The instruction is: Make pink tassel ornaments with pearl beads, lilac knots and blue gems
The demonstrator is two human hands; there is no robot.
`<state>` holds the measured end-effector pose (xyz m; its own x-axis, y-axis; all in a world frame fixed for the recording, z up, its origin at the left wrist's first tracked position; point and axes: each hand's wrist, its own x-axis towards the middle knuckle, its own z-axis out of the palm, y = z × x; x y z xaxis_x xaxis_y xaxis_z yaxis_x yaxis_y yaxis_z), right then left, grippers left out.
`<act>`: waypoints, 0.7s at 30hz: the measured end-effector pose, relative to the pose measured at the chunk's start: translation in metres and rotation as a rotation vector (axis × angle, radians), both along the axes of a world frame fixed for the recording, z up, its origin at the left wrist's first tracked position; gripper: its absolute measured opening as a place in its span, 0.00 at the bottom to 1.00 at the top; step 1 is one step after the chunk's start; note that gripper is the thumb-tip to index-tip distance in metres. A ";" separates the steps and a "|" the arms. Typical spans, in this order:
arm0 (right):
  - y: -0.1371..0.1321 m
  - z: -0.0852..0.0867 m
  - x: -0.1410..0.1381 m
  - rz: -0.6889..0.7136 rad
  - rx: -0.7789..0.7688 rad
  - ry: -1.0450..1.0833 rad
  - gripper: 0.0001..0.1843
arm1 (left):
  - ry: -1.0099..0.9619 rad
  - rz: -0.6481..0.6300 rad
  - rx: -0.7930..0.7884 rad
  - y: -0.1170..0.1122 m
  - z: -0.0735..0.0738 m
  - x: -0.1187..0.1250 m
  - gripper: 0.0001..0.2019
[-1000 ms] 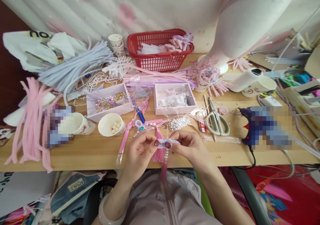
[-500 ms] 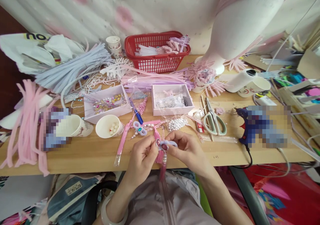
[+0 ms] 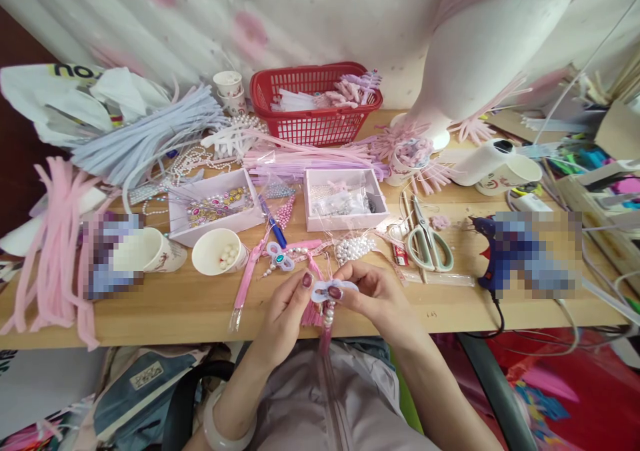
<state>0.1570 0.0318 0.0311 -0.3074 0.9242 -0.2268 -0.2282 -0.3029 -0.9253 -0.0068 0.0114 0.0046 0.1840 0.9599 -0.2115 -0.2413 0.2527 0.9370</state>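
A pale blue looped pipe-cleaner bow [image 3: 320, 292] is held up over the table's front edge. A string of pearl beads [image 3: 329, 314] hangs below it, ending in a pink tassel [image 3: 325, 341]. My right hand [image 3: 383, 301] pinches the bow, thumb pressed on its middle and fingers behind. My left hand [image 3: 285, 314] is closed at the bow's left loop, its thumb raised along the edge; its fingertips are partly hidden. Just beyond lies a similar butterfly-shaped pipe-cleaner ornament [image 3: 280, 257] with a teal gem. Loose white pearls [image 3: 353, 249] lie behind my hands.
Scissors [image 3: 429, 241] and a blue glue gun [image 3: 493, 247], partly pixelated, lie to the right. Two shallow boxes, a gem box [image 3: 181, 227] and a bead box [image 3: 345, 223], stand behind. Paper cups [image 3: 213, 254], pink pipe cleaners [image 3: 55, 251] and a red basket [image 3: 315, 127] surround the work.
My left thumb has lifted off the bow's middle and moved slightly left. The bow's left loop now shows more, while my right hand keeps its pinch.
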 end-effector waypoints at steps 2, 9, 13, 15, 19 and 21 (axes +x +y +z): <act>0.000 0.001 0.000 -0.009 -0.012 -0.004 0.17 | 0.014 0.019 0.000 -0.001 0.003 0.001 0.23; 0.000 -0.002 0.001 -0.033 -0.016 -0.018 0.16 | 0.020 -0.007 0.008 -0.002 -0.001 0.002 0.23; 0.000 -0.003 0.003 -0.038 -0.013 -0.042 0.16 | 0.084 0.068 -0.025 -0.002 -0.001 0.004 0.21; 0.001 -0.003 0.004 -0.033 -0.012 -0.046 0.16 | 0.126 0.100 -0.022 -0.001 0.002 0.006 0.22; 0.002 -0.001 0.004 -0.040 0.000 -0.043 0.17 | 0.136 0.099 0.002 0.003 0.006 0.009 0.23; 0.002 0.000 0.004 -0.042 -0.002 -0.038 0.17 | 0.123 0.097 -0.006 0.003 0.006 0.010 0.23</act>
<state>0.1609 0.0340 0.0307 -0.2596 0.9357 -0.2390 -0.2054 -0.2953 -0.9331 0.0034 0.0147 0.0103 0.0632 0.9705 -0.2325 -0.1479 0.2395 0.9596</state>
